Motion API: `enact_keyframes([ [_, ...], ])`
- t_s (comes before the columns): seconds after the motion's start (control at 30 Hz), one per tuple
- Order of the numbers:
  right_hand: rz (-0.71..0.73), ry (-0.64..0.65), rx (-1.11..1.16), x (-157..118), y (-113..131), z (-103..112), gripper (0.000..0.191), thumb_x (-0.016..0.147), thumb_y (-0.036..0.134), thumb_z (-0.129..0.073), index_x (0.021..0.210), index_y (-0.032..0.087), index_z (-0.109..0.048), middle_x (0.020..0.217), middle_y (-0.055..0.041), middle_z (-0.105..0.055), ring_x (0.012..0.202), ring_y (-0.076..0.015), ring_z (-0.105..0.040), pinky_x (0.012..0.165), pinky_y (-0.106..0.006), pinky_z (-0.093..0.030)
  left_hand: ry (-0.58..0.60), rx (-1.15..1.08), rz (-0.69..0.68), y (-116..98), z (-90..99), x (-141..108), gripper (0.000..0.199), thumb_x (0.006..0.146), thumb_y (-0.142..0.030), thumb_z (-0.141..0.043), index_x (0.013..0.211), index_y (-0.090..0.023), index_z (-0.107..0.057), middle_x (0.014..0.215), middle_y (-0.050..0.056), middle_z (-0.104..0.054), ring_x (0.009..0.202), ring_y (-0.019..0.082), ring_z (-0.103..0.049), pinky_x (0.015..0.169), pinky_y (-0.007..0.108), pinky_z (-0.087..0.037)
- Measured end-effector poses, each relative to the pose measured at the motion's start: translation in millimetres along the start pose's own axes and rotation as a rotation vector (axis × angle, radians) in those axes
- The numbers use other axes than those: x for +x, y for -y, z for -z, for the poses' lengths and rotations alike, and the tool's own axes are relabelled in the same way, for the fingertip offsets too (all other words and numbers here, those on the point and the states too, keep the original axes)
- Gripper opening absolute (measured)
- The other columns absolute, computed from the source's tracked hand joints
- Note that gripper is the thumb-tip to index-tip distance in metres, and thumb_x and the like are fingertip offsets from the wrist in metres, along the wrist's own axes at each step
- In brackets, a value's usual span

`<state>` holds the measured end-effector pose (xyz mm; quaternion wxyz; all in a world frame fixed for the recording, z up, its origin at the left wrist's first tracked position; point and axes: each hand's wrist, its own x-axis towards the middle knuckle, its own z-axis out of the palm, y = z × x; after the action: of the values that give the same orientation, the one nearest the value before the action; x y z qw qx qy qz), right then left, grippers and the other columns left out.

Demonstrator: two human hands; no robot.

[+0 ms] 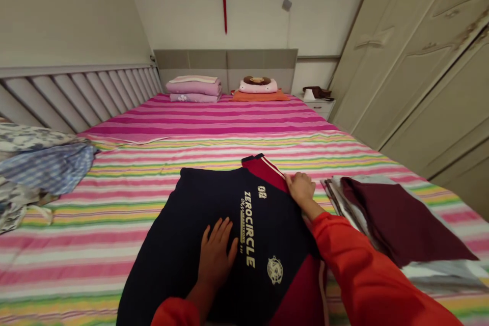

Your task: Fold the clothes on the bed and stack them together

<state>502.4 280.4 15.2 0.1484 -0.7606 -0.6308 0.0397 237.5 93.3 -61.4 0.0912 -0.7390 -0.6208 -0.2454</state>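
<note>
A navy T-shirt (214, 198) with dark red shoulders and white lettering lies spread on the bed, its collar side toward the right. My left hand (217, 254) rests flat on the shirt's front, fingers spread, left of the lettering. At the shirt's right edge, my right hand (301, 187) has its fingers curled on the red sleeve (263, 167) beside the white stripes. The fingertips are partly hidden, but they appear to pinch the fabric there. Red sleeves cover both my forearms.
Folded clothes with a maroon piece (401, 214) on top lie to the right. A heap of loose clothes (49, 168) is at the left. Folded bedding (194, 89) and a pillow stack (258, 86) stand by the headboard (191, 63). Wardrobe doors (412, 61) line the right side.
</note>
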Motion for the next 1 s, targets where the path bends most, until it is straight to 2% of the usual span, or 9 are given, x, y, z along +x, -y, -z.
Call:
enact_keyframes([
  [0.1, 0.027, 0.074, 0.002, -4.3, -17.8, 0.9, 0.043, 0.096, 0.047, -0.044, 0.104, 0.009, -0.064, 0.101, -0.0207, -0.067, 0.102, -0.0331, -0.062, 0.087, -0.044, -0.043, -0.006, -0.02, 0.007, 0.4, -0.5, 0.5, 0.039, 0.093, -0.033, -0.045, 0.128, -0.024, -0.06, 0.134, 0.007, -0.061, 0.128, 0.026, -0.053, 0.109, 0.05, -0.035],
  [0.27, 0.016, 0.139, 0.076, 4.7, -29.2, 1.9, 0.037, 0.1, 0.037, -0.035, 0.097, 0.016, -0.066, 0.09, -0.0165, -0.069, 0.097, -0.0317, -0.065, 0.084, -0.046, -0.046, 0.009, -0.024, 0.006, 1.7, -0.5, 2.5, 0.038, 0.093, -0.033, -0.045, 0.126, -0.023, -0.061, 0.133, 0.007, -0.062, 0.127, 0.025, -0.054, 0.108, 0.049, -0.036],
  [0.37, 0.034, -0.008, 0.134, -6.0, -15.2, 4.6, 0.038, 0.099, 0.034, -0.035, 0.109, 0.011, -0.063, 0.113, -0.0239, -0.065, 0.115, -0.0364, -0.057, 0.093, -0.052, -0.042, 0.015, -0.009, 0.001, 1.9, -0.3, 3.1, 0.038, 0.093, -0.033, -0.045, 0.125, -0.022, -0.061, 0.133, 0.007, -0.062, 0.127, 0.026, -0.054, 0.108, 0.05, -0.036],
  [0.43, 0.082, -0.088, 0.136, -30.0, 1.0, 2.2, 0.041, 0.099, 0.032, -0.036, 0.124, 0.007, -0.055, 0.137, -0.0256, -0.052, 0.131, -0.0354, -0.045, 0.103, -0.051, -0.035, 0.014, -0.002, -0.001, 1.8, -0.3, 3.0, 0.037, 0.093, -0.033, -0.045, 0.125, -0.021, -0.061, 0.133, 0.007, -0.062, 0.127, 0.026, -0.054, 0.107, 0.05, -0.037],
  [0.5, 0.212, -0.072, 0.131, -64.0, 16.2, -5.9, 0.048, 0.098, 0.035, -0.037, 0.139, 0.011, -0.045, 0.152, -0.019, -0.038, 0.142, -0.0297, -0.031, 0.111, -0.046, -0.029, 0.008, -0.008, 0.002, 1.3, -0.3, 2.8, 0.038, 0.093, -0.032, -0.045, 0.125, -0.021, -0.061, 0.133, 0.007, -0.062, 0.127, 0.026, -0.054, 0.106, 0.049, -0.038],
  [0.6, 0.516, 0.058, 0.096, -108.4, 23.6, -21.8, 0.053, 0.098, 0.044, -0.035, 0.147, 0.024, -0.038, 0.157, -0.0069, -0.033, 0.146, -0.025, -0.023, 0.116, -0.048, -0.022, 0.007, -0.02, 0.012, -0.6, 0.6, 3.2, 0.038, 0.093, -0.032, -0.045, 0.127, -0.022, -0.061, 0.134, 0.008, -0.062, 0.128, 0.026, -0.053, 0.108, 0.049, -0.037],
  [0.7, 0.332, 0.148, 0.002, -116.9, 10.5, -29.8, 0.054, 0.098, 0.042, -0.031, 0.147, 0.02, -0.04, 0.156, -0.007, -0.035, 0.146, -0.0265, -0.025, 0.116, -0.051, -0.021, 0.019, -0.018, 0.021, -2.6, 2.3, 4.0, 0.039, 0.093, -0.031, -0.044, 0.127, -0.022, -0.061, 0.134, 0.008, -0.061, 0.128, 0.026, -0.053, 0.108, 0.05, -0.037],
  [0.8, 0.084, 0.12, -0.04, -101.8, -5.5, -29.9, 0.057, 0.099, 0.037, -0.024, 0.148, 0.013, -0.037, 0.157, -0.0106, -0.032, 0.145, -0.0272, -0.027, 0.115, -0.051, -0.024, 0.017, -0.02, 0.034, -2.6, 4.0, 3.5, 0.037, 0.093, -0.03, -0.044, 0.125, -0.021, -0.062, 0.133, 0.008, -0.062, 0.127, 0.026, -0.054, 0.107, 0.05, -0.039],
  [1.0, 0.074, 0.047, -0.075, -96.1, -9.8, -38.1, 0.058, 0.099, 0.036, -0.018, 0.149, 0.012, -0.036, 0.156, -0.011, -0.034, 0.144, -0.026, -0.029, 0.114, -0.051, -0.025, 0.052, -0.029, 0.145, -11.6, 6.9, 10.2, 0.033, 0.092, -0.026, -0.045, 0.118, -0.022, -0.066, 0.128, 0.008, -0.066, 0.123, 0.026, -0.057, 0.103, 0.053, -0.043],
])
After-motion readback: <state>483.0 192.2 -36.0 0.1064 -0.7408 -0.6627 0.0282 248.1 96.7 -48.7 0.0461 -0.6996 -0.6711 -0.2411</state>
